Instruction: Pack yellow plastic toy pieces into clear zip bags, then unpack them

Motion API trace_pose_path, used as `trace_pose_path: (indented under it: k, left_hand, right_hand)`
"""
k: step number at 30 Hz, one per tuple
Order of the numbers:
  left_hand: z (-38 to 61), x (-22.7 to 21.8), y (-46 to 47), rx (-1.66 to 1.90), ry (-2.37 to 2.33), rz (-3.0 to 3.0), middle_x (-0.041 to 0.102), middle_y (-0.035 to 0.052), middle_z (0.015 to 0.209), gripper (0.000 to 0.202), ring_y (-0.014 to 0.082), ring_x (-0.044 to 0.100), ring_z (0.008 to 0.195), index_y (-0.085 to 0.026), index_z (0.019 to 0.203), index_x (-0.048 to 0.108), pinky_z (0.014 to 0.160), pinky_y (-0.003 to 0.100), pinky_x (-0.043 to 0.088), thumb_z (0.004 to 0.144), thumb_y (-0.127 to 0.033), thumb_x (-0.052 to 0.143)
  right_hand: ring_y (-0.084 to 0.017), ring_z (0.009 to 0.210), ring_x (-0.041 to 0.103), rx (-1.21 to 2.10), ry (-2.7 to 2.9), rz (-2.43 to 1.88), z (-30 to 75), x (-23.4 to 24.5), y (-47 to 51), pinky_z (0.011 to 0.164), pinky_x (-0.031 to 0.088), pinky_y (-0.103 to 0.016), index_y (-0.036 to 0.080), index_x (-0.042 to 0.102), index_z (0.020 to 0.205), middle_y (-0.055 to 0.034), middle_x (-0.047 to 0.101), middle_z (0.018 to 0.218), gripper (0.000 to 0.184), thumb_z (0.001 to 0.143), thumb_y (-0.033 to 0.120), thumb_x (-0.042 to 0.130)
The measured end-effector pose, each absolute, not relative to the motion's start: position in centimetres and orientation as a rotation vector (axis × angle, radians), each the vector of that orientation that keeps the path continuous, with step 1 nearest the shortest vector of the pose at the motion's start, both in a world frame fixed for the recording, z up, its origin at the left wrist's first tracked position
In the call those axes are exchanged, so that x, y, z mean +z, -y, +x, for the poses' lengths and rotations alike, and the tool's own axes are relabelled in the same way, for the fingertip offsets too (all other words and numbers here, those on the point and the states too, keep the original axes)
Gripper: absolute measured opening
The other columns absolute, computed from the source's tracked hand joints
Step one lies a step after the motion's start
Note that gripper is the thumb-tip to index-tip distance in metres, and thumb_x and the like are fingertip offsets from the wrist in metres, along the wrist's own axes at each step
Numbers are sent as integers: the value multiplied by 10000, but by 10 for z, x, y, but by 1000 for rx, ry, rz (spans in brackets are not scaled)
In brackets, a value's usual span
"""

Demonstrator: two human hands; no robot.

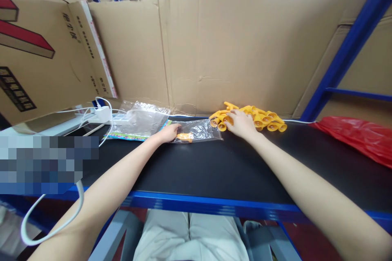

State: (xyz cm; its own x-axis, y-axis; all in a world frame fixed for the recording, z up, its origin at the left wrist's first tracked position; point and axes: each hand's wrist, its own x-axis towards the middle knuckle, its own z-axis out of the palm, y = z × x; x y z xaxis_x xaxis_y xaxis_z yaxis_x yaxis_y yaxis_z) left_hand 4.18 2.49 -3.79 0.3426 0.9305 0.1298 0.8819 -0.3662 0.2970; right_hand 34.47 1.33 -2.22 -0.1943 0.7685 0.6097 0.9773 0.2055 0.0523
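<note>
My left hand [170, 132] is closed on the near left end of a clear plastic bag [203, 128], which lies flat on the black tabletop. Inside that bag is an orange-yellow piece [185, 136], just right of my fingers. My right hand [243, 124] rests on the left part of a pile of yellow plastic horns [269, 120] with flared, cup-like ends. Its fingers curl around one horn [228, 120] there; the fingertips are partly hidden. More clear bags [142, 120] with a colourful printed strip lie left of my left hand.
A cardboard sheet [229, 49] stands behind the black table [208, 171]. At the left are a white charger [103, 114], cables and a blurred-out patch. A red plastic bag [355, 136] lies at the right, beside a blue metal post [343, 49].
</note>
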Motion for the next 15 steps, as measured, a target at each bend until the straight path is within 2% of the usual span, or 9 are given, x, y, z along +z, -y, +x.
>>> trace_pose_path:
  k: [4,8,15]
  left_hand:
    - [40,-40,-26,442,-1622,2435,560,81,1271,442,186,522,1162,-127,1221,546,990,258,377,851,-165,307]
    - [39,-42,-28,437,-1613,2424,563,89,1267,445,175,527,1156,-109,1233,534,990,235,371,860,-183,304]
    - [39,-41,-28,391,-1626,2458,553,82,1279,443,174,517,1164,-110,1226,536,1000,243,362,867,-186,287]
  right_hand:
    - [-281,1097,484,-606,2065,-1722,349,-29,-19,826,387,-412,164,553,1203,-128,501,1292,392,841,262,438]
    - [-276,1079,498,-626,1993,-1753,351,-29,-23,830,376,-398,124,551,1204,-149,560,1189,398,852,264,428]
    - [-287,977,539,-735,1957,-1823,346,-27,-19,795,338,-399,136,578,1183,-149,632,1027,400,866,322,420]
